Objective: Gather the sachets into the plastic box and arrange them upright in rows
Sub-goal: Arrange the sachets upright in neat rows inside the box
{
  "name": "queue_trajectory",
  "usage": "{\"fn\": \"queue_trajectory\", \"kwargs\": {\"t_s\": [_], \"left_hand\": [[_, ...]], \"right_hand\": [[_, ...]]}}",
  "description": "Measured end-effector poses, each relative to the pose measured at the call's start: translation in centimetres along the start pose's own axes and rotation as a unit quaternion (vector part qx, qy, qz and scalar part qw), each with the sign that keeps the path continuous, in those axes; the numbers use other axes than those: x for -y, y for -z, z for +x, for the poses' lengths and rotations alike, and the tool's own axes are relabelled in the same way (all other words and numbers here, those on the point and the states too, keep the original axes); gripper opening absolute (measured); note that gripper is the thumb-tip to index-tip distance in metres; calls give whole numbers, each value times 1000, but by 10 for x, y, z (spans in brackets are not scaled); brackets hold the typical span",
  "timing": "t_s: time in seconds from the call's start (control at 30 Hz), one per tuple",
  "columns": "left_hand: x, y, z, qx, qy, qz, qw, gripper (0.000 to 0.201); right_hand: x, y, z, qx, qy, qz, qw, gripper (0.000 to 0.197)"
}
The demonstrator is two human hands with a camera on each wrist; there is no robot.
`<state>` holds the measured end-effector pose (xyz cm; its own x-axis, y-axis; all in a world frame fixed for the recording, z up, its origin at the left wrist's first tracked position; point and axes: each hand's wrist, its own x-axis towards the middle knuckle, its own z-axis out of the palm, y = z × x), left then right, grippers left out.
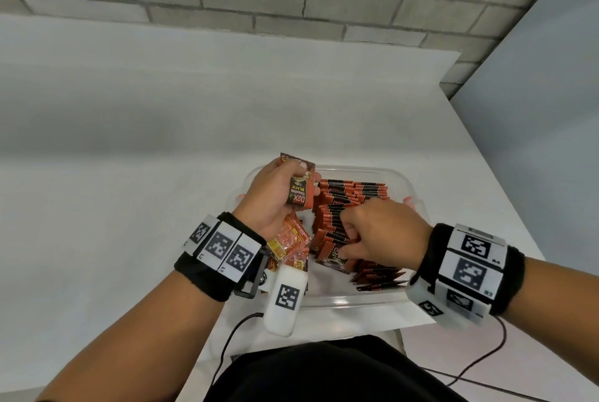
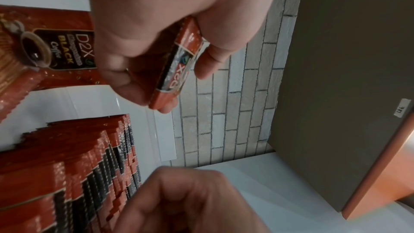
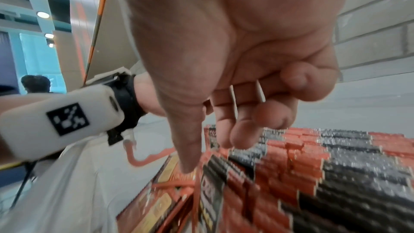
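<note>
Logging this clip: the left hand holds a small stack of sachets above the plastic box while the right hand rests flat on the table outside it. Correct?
Not quite. The left hand does hold the small stack of sachets above the plastic box, but the right hand is inside the box, fingers curled among the upright sachet rows, not flat on the table. The head view shows this.

"D2X", "BLACK", "Coffee" on the sachet (image 2: pixel 56 49); "186" on a small wall label (image 2: pixel 402 108)
</note>
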<state>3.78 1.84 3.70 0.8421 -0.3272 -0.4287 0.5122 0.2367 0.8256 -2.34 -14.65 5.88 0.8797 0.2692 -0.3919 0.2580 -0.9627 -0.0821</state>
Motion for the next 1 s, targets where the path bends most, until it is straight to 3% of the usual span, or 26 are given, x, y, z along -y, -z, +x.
{"fn": "queue_trajectory", "kwargs": {"t_s": [0.13, 0.27, 0.33, 0.43, 0.5, 0.57, 0.63, 0.73, 0.87, 0.93, 1.0], "left_hand": [[-2, -1, -3, 18, -4, -12, 1000, 8], [-2, -9, -3, 40, -44, -5, 998, 6], [-2, -15, -5, 52, -60, 5, 997, 9], [-2, -19, -7, 72, -63, 6, 995, 13], [-2, -17, -8, 74, -63, 36, 995, 14], [-3, -16, -11, 70, -52, 77, 993, 15], [-2, -15, -14, 63, -26, 89, 994, 23], [-1, -14, -19, 30, 29, 79, 996, 44], [-3, -16, -21, 10, 81, 100, 992, 54], [-5, -21, -22, 19, 117, 107, 987, 56], [-7, -26, -23, 25, 150, 113, 982, 59]], "right_hand": [[-7, 19, -3, -104, -65, 188, 975, 25], [-5, 20, -1, -88, -120, 433, 889, 22], [-3, 17, -1, -72, -108, 545, 828, 19], [-7, 21, -2, -105, -100, 662, 736, 14], [-11, 21, -3, -134, -107, 694, 700, 16], [-13, 20, -5, -160, -122, 697, 688, 16], [-15, 21, -8, -187, -128, 665, 712, 13], [-18, 31, -21, -198, -91, 554, 803, 12], [-11, 30, -35, -87, -41, 325, 941, 11], [-3, 21, -36, -25, -25, 218, 975, 9], [3, 14, -33, 13, -11, 147, 989, 6]]}}
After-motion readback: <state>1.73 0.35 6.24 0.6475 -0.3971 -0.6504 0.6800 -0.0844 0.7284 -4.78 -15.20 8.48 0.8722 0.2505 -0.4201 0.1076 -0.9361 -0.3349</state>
